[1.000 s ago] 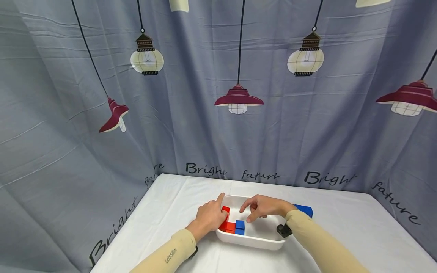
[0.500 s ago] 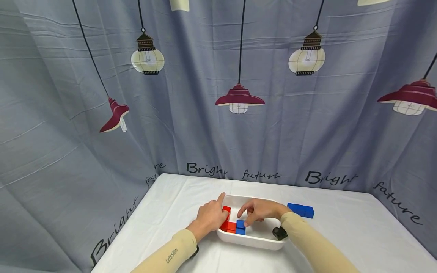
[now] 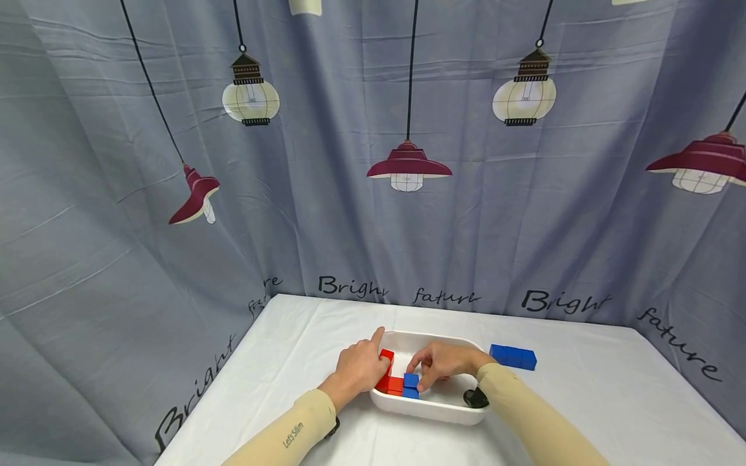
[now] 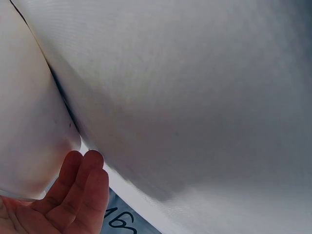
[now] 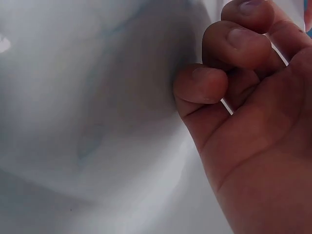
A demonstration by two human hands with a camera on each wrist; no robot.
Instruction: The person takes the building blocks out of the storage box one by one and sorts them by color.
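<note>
In the head view, my left hand (image 3: 361,366) holds the left wall of a white plastic box (image 3: 425,409), thumb over the rim beside the red blocks (image 3: 395,385) and index finger stretched along it. The left wrist view shows the other fingers (image 4: 92,195) of that hand against the box's outer wall. Inside the box, my right hand (image 3: 447,361) pinches the upper blue block (image 3: 411,380) between thumb and index finger; another blue block (image 3: 410,393) lies under it, beside the red ones. The right wrist view shows its remaining fingers (image 5: 239,44) curled, without the block.
A row of blue blocks (image 3: 513,357) lies on the white-covered table (image 3: 583,388), beyond the box's right end. Behind the table hangs a grey-blue curtain (image 3: 350,226) printed with lamps. A dark wrist camera (image 3: 475,397) sits under my right wrist, over the box.
My right hand has moved slightly left and down to the upper blue block and closed thumb and index finger on it. The blue row behind has come into fuller view. My left hand stays put.
</note>
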